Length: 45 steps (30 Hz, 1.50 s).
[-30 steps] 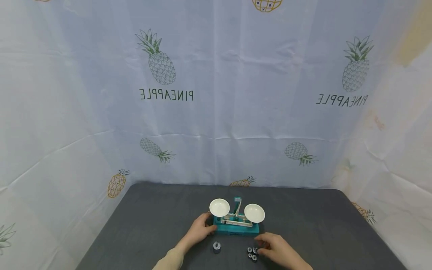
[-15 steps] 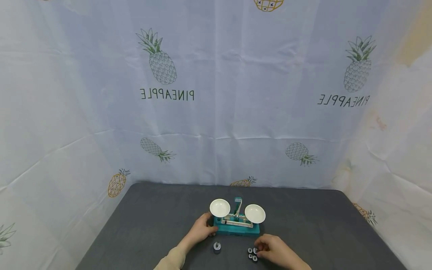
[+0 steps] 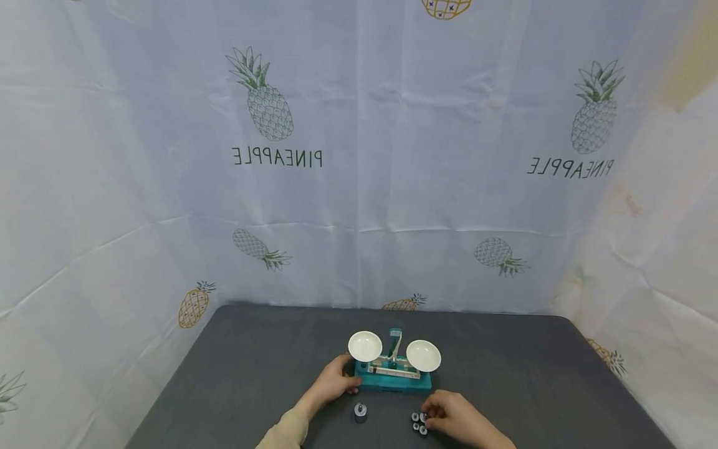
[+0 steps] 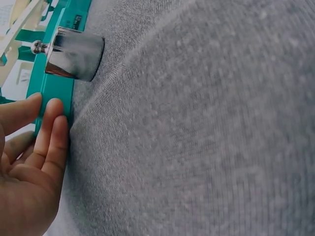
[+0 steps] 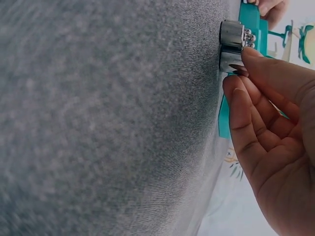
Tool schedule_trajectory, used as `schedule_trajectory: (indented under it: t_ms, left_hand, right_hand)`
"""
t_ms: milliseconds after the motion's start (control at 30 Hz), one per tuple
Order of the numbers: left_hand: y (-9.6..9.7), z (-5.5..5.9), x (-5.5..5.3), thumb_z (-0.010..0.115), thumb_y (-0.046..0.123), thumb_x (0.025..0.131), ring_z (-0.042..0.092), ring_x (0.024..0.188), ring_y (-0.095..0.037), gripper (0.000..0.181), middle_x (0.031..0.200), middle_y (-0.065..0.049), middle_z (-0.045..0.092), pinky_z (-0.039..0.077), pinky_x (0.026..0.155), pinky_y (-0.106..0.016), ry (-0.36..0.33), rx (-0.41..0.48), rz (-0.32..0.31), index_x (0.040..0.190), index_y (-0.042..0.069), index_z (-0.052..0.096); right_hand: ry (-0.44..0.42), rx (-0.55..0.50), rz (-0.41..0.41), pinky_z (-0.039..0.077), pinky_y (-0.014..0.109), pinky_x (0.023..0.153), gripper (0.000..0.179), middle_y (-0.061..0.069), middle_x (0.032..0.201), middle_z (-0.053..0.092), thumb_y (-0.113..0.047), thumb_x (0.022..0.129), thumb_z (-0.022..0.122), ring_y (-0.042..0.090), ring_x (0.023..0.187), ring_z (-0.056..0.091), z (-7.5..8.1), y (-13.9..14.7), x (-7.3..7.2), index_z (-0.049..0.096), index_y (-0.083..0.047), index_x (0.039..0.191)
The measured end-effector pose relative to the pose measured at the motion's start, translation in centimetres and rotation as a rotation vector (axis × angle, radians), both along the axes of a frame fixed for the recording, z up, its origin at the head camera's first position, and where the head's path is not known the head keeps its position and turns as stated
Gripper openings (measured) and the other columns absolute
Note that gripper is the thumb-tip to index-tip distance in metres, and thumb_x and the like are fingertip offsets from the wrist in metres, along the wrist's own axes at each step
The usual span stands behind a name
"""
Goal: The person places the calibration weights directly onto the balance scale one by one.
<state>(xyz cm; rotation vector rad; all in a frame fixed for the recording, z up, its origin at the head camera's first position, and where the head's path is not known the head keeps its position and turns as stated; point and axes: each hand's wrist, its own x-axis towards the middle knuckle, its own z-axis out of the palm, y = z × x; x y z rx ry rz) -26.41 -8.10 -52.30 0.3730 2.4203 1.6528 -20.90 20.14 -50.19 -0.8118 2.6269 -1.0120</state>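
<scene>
A teal balance scale (image 3: 392,380) with two white pans stands on the dark table. At its left end, my left hand (image 3: 333,380) grips the base (image 4: 56,91), thumb above and fingers along the front side. A larger chrome balance weight (image 3: 360,411) with a knob stands in front of the scale, near the left hand. To the right is a tight cluster of several smaller weights (image 3: 416,416). My right hand (image 3: 457,416) pinches the far right one with thumb and fingertips, which partly cover it; shiny weights (image 5: 232,34) show beside the thumb in the right wrist view.
The left pan (image 3: 364,346) and right pan (image 3: 424,355) sit on the scale's beam behind the hands. A dark grey cloth-like table top (image 3: 269,349) spreads around. A pale pineapple-print curtain (image 3: 364,187) hangs behind and at both sides.
My right hand has moved slightly down and left, its fingertips closing in on the far right small weight. The left hand stays on the scale's base.
</scene>
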Motion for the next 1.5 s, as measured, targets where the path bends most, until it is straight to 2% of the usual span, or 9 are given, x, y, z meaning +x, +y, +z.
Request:
schedule_trajectory:
  t_ms: [133,367,533,933,1100,1333,1500]
  left_hand:
    - [-0.1,0.0,0.0,0.065,0.004,0.073,0.059,0.055,-0.015,0.060,0.080,-0.013,0.056,0.049,0.050,-0.030,-0.010,0.014,0.002,0.124,-0.010,0.037]
    - [0.0,0.2,0.0,0.065,0.005,0.073,0.059,0.055,-0.015,0.060,0.079,-0.012,0.057,0.049,0.050,-0.030,-0.016,0.012,-0.003,0.124,-0.010,0.037]
    - [-0.1,0.2,0.1,0.065,0.005,0.074,0.059,0.055,-0.014,0.060,0.078,-0.012,0.057,0.049,0.051,-0.029,-0.016,0.004,-0.001,0.125,-0.010,0.036]
    - [-0.1,0.1,0.1,0.065,0.005,0.074,0.058,0.055,-0.013,0.061,0.080,-0.012,0.056,0.049,0.051,-0.029,-0.018,0.000,-0.005,0.125,-0.010,0.036]
    - [-0.1,0.0,0.0,0.064,0.005,0.074,0.058,0.055,-0.013,0.061,0.079,-0.011,0.056,0.049,0.051,-0.029,-0.014,-0.004,-0.005,0.125,-0.011,0.035]
    - [-0.1,0.1,0.1,0.064,0.005,0.074,0.059,0.055,-0.014,0.061,0.079,-0.012,0.057,0.049,0.051,-0.029,-0.025,0.003,-0.002,0.125,-0.010,0.036]
    - [0.0,0.1,0.0,0.064,0.004,0.074,0.059,0.056,-0.015,0.060,0.085,-0.014,0.056,0.050,0.052,-0.031,-0.026,-0.006,0.006,0.126,-0.010,0.035]
  right_hand:
    - [-0.017,0.006,-0.002,0.042,0.017,0.054,0.016,-0.007,0.077,0.056,-0.020,0.075,0.066,-0.007,0.064,0.047,0.0,0.0,0.0,0.064,-0.011,0.088]
    - [0.004,0.005,0.014,0.043,0.017,0.054,0.015,-0.006,0.077,0.058,-0.015,0.075,0.065,-0.007,0.065,0.048,-0.1,0.1,0.0,0.064,-0.009,0.089]
    - [0.030,0.020,0.016,0.043,0.016,0.055,0.014,-0.007,0.077,0.057,-0.016,0.076,0.065,-0.008,0.065,0.048,0.0,0.0,0.1,0.064,-0.010,0.088]
    - [0.028,0.044,0.009,0.043,0.017,0.053,0.015,-0.007,0.077,0.056,-0.024,0.078,0.063,-0.007,0.063,0.047,0.1,0.0,0.2,0.062,-0.012,0.087]
    - [0.069,0.036,0.008,0.043,0.017,0.053,0.016,-0.007,0.077,0.057,-0.025,0.078,0.063,-0.007,0.063,0.048,0.1,0.1,0.3,0.062,-0.012,0.087]
    - [0.095,0.010,-0.040,0.043,0.016,0.053,0.014,-0.007,0.078,0.055,-0.024,0.077,0.063,-0.008,0.063,0.047,0.7,0.1,0.3,0.061,-0.014,0.086]
    - [0.204,-0.031,-0.046,0.043,0.015,0.053,0.011,-0.006,0.076,0.055,-0.019,0.077,0.065,-0.008,0.064,0.047,1.5,0.3,0.4,0.061,-0.014,0.085]
